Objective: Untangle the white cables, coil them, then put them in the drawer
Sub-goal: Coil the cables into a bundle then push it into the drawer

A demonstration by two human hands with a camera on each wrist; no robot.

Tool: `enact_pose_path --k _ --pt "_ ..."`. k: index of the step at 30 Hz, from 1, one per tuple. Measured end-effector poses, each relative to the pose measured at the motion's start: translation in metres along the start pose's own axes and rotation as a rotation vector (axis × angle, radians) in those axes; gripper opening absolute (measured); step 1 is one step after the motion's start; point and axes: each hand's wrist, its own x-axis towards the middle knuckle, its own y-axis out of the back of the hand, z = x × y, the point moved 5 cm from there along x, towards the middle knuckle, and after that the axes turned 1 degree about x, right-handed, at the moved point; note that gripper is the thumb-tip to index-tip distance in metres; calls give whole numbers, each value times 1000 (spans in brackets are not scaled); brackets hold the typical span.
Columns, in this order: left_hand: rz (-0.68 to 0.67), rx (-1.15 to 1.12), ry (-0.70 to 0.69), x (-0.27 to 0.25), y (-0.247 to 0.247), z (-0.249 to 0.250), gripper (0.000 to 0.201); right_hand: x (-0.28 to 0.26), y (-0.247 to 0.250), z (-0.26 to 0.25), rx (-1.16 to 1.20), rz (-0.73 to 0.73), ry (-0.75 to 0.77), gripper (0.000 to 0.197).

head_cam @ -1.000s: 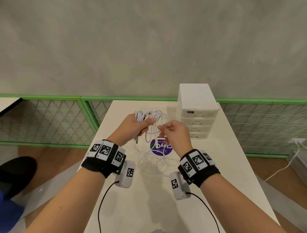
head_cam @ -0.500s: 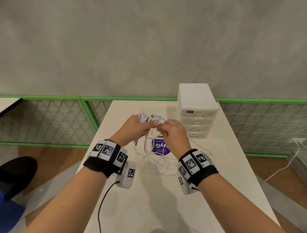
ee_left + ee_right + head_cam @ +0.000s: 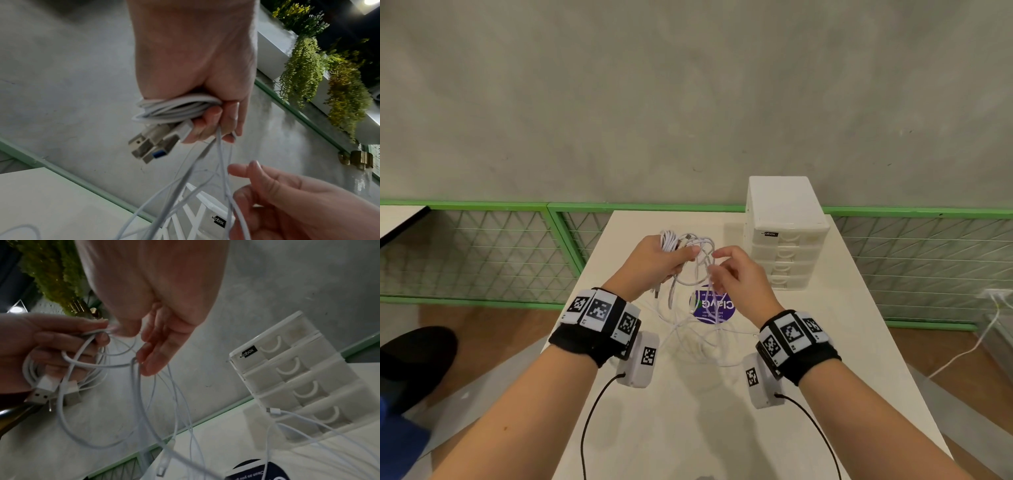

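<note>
On a pale table [image 3: 722, 428] by a grey wall, the left hand [image 3: 654, 263] grips a bundle of coiled white cables [image 3: 174, 107] and plugs. The right hand [image 3: 739, 281] has loose fingers hooked in hanging strands, not pinching. Pulling may tighten the tangle below. All drawers [image 3: 787, 253] look closed.

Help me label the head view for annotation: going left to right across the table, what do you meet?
left hand gripping the coiled white cables → right hand → white drawer unit
</note>
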Motion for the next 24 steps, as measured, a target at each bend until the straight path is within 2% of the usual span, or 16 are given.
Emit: enact_pose_path --k 4,6,11,14,18,24 --pt "5 2 10 1 6 1 36 5 11 19 -93 79 -90 17" --pt "-1 -4 12 1 8 2 36 8 15 27 -122 61 -139 23" --pt "-33 -15 6 -1 9 8 25 10 10 11 -56 -38 36 31" --pt "-34 -21 2 -1 9 11 24 12 5 4 -113 -106 60 26" --pt "-1 -14 -8 -2 13 10 26 16 14 14 -157 -13 -7 3" --pt "41 -16 3 -2 19 3 28 14 27 45 -271 53 -151 11"
